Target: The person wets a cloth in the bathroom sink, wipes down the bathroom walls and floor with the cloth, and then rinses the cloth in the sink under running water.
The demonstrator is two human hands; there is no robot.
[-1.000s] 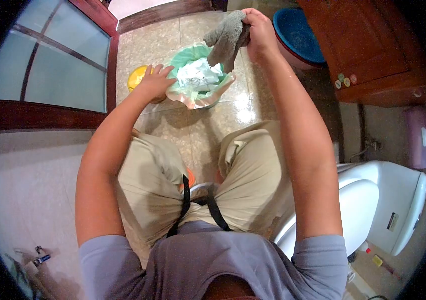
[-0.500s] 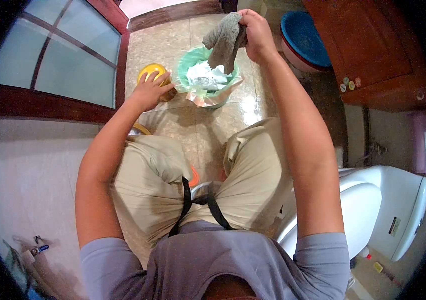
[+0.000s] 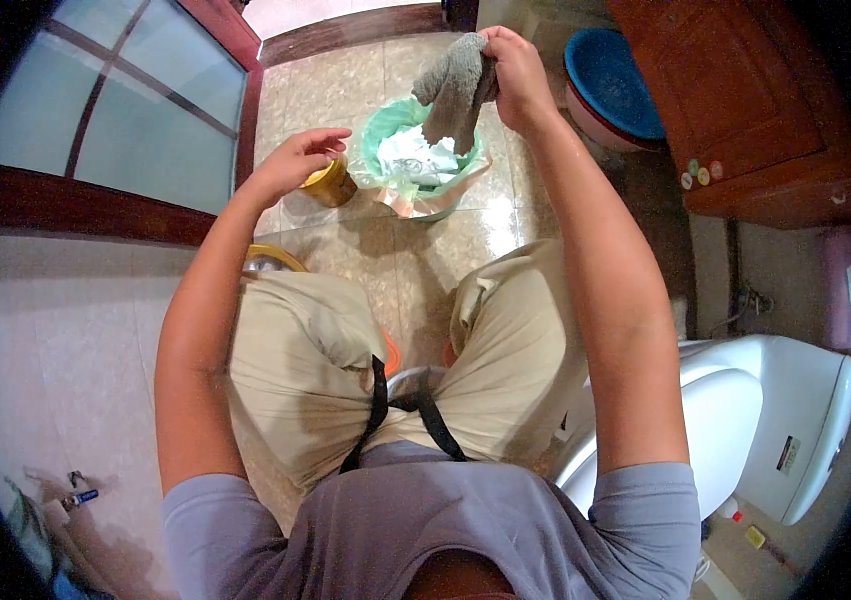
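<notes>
My right hand (image 3: 521,78) is closed on one end of a grey cloth (image 3: 454,95), which hangs in folds over the bin. Below it stands the green bin (image 3: 386,122), lined with a plastic bag and holding crumpled white paper (image 3: 418,155). To the left of the bin is a yellow container (image 3: 331,187), partly covered by my left hand (image 3: 298,165). The fingers of that hand are stretched out and apart at the container's top; whether they touch it I cannot tell.
A blue basin (image 3: 614,80) sits at the right beside a brown wooden cabinet (image 3: 736,100). A white toilet (image 3: 716,420) stands close to my right side. At the left is a glass-paned door (image 3: 146,120). A yellow-rimmed basin (image 3: 276,260) shows by my left knee.
My left hand has turned and shifted off the top of the yellow container, exposing more of its side. The grey cloth, still in my right hand, has barely moved.
</notes>
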